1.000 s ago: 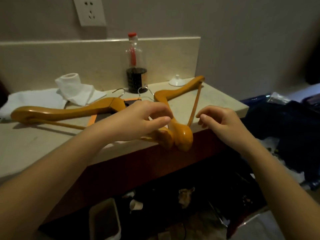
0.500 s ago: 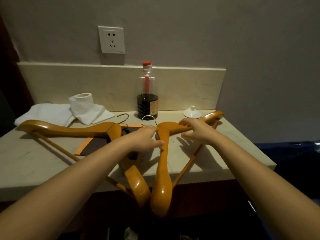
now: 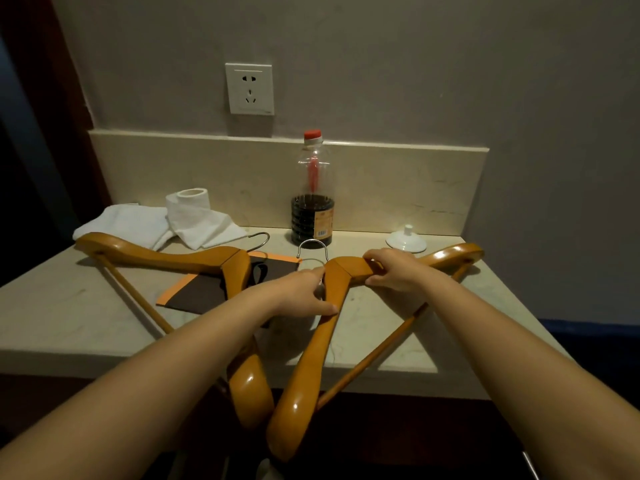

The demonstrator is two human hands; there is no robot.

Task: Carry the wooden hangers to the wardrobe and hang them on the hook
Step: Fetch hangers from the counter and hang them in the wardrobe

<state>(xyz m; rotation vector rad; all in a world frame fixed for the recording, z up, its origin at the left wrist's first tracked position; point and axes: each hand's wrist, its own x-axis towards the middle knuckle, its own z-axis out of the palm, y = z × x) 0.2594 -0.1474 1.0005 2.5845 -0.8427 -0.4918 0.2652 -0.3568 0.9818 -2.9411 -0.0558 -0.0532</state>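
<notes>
Leaves the left hanger (image 3: 166, 256) flat on the counter (image 3: 69, 317), left of the left hand (image 3: 298, 292), with one end passing under that forearm and over the near edge. Reaches forward with the left hand, bent fingers touching the neck of the right hanger (image 3: 311, 355) by its hook; cannot tell if holding. Grips this hanger's far arm with the right hand (image 3: 394, 271), fingers curled over it. Right of this hand, more counter up to the side edge.

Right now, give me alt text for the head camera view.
The left hand and right hand grip the right hanger beside the left hanger on a pale counter, both overhanging its front edge. A bottle and towels sit behind.
</notes>
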